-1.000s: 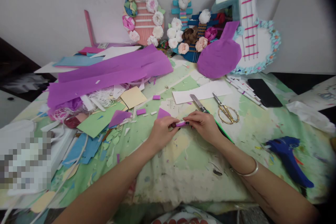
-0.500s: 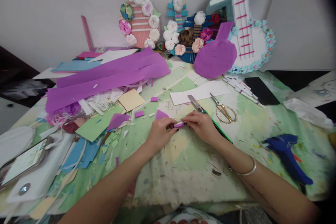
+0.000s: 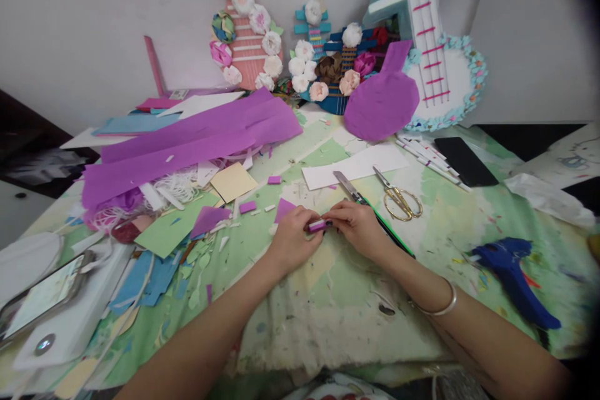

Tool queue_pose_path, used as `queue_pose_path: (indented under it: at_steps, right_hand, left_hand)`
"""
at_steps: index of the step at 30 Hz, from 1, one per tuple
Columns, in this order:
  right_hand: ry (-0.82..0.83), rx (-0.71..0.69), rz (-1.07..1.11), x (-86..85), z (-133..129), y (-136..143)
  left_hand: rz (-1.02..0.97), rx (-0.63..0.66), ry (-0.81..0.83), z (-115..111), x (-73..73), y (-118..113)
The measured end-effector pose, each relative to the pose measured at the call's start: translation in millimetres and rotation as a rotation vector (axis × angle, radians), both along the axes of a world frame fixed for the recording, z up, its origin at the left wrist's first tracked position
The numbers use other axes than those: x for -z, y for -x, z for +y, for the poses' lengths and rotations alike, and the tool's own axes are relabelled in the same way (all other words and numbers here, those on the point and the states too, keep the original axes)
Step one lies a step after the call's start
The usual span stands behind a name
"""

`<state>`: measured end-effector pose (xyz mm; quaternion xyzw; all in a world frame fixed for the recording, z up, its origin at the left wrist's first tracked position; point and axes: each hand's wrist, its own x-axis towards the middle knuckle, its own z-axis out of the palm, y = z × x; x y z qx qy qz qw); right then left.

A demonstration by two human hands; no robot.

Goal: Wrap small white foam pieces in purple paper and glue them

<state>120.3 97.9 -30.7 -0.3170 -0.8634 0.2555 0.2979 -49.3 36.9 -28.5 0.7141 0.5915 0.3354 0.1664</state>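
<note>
Between my two hands is a small purple-and-white strip (image 3: 317, 225), pinched at both ends. My left hand (image 3: 296, 239) grips its left end with bent fingers, and my right hand (image 3: 360, 226) pinches the other end. The fingers cover part of the strip. A purple paper scrap (image 3: 284, 209) lies just behind my left hand. Right behind my right hand rests a utility knife (image 3: 349, 184), and under that wrist runs a long green-edged black tool (image 3: 391, 232). Gold-handled scissors (image 3: 402, 203) lie to the right of the knife, beside a white foam strip (image 3: 359, 165).
A blue glue gun (image 3: 515, 281) lies at the right, a black phone (image 3: 466, 161) behind it. Purple paper sheets (image 3: 201, 131), paper scraps (image 3: 164, 228) and a propped phone (image 3: 47, 290) crowd the left. Against the wall stand decorated instrument models, including a purple one (image 3: 382, 100).
The strip has turned in my fingers, so more of its purple and white sides shows. My left hand has rolled slightly round it. The view has shifted a little.
</note>
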Motion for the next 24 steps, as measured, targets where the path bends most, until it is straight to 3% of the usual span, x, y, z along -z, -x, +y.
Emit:
queue_pose_path:
  at_steps: [4, 7, 10, 12, 14, 18, 24]
  right_hand:
    - [0.011, 0.0, -0.01, -1.1, -1.8, 1.3]
    - [-0.019, 0.08, -0.022, -13.5, -0.4, -4.1]
    - [-0.099, 0.309, -0.151, -32.4, 5.0, -18.1]
    - [-0.125, 0.483, -0.357, -41.2, 9.0, -28.2]
    - [-0.089, 0.556, -0.583, -43.8, 11.9, -34.5]
    - [0.062, 0.47, -0.815, -38.4, 14.6, -33.8]
    - [0.114, 0.438, -0.67, -39.6, 21.3, -34.1]
  left_hand:
    - [0.001, -0.004, 0.028, 3.8, -0.3, -3.9]
    - [-0.075, -0.027, 0.041, 4.5, -3.9, -2.3]
    - [-0.274, -0.106, 0.085, 3.0, -8.6, 3.6]
    - [-0.48, -0.147, 0.142, 0.8, -11.7, 8.4]
    - [-0.74, -0.144, 0.213, -2.0, -15.8, 11.7]
    - [-1.187, -0.112, 0.343, -8.4, -26.6, 11.3]
    - [-1.432, -0.155, 0.409, -10.4, -29.8, 10.3]
